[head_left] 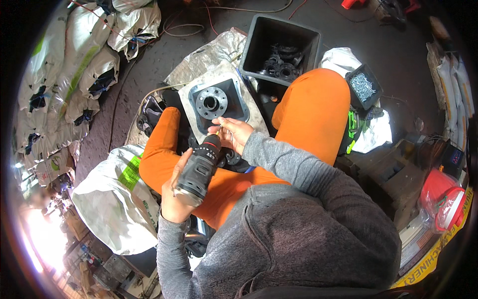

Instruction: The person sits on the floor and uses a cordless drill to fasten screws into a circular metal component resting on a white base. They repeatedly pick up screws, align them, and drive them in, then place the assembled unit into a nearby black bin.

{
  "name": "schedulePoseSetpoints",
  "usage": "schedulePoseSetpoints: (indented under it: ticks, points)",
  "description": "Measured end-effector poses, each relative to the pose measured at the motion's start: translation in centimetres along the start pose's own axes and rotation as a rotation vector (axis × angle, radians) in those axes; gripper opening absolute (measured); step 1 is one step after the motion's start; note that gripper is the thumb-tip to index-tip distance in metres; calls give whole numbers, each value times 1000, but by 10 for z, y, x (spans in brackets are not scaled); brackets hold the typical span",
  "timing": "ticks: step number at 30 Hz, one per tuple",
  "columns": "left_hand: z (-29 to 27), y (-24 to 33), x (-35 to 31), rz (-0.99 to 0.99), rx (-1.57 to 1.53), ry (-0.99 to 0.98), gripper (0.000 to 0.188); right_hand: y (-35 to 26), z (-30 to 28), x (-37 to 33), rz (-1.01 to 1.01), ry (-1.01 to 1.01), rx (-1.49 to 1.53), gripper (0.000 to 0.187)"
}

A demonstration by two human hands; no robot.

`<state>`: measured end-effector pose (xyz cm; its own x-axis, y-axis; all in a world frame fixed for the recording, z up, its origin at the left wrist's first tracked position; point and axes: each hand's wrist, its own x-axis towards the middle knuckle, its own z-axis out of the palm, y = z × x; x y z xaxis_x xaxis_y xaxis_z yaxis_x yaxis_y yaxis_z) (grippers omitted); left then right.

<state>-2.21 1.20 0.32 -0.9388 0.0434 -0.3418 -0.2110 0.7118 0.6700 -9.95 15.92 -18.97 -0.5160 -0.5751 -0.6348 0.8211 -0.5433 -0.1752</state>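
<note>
My left hand is wrapped round a black and grey cordless drill. Its chuck points away from me, toward the fingers of my right hand. My right hand is closed at the tip of the bit, pinching a small silvery screw that is partly hidden by the fingers. Just beyond both hands lies a round grey flange with a ring of holes and a dark centre hole. It sits inside a dark, rounded square housing on a pale board between my knees.
A deep black bin with dark ring-shaped parts stands ahead. Right of my knee is a small tray of silvery screws. White sacks are piled at the left; another white bag lies beside my left leg. Cables cross the floor.
</note>
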Motion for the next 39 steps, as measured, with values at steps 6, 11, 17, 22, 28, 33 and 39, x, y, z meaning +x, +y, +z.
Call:
schedulePoseSetpoints:
  ticks: [6,11,17,22,28,33,39]
  points:
    - [-28,-26,23,11,-48,23,36,-9,-31,20,-281,343,-127,28]
    - [-34,-49,48,-31,-34,-15,33,-31,-37,71,-540,618,-572,33]
    - [-37,-59,68,-114,56,-77,32,-15,-27,92,-584,460,-620,33]
    - [-39,-48,85,51,165,-61,31,-15,-28,82,-531,474,-701,35]
    - [-48,-27,107,-235,173,-221,36,-16,-28,82,-544,457,-687,41]
    - [-47,-36,113,-100,132,-206,36,-15,-28,82,-576,438,-622,40]
    - [-48,-38,119,-241,137,-268,51,-14,-26,83,-583,441,-606,40]
